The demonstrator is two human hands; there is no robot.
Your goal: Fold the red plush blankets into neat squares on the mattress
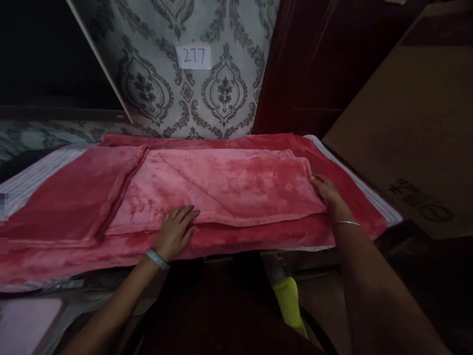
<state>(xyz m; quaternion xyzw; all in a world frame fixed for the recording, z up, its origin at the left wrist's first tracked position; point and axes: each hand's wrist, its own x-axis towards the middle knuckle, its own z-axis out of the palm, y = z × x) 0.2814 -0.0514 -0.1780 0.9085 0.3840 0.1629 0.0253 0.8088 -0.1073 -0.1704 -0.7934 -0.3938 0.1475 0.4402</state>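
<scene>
A pink-red plush blanket lies folded in layers along the surface before me, its upper layer crossed by a diagonal fold line. My left hand rests flat on its near edge, fingers stretched out and slightly apart. At the right end, my right hand has thumb and fingers closed on the edge of the top layer. Darker red plush fabric lies folded over at the left, with a thick rolled edge beside the lighter part.
Beneath the plush is a striped cloth. A large cardboard box stands at the right, by a dark red panel. A dark screen is at the upper left. A label reading 277 is on the patterned wall.
</scene>
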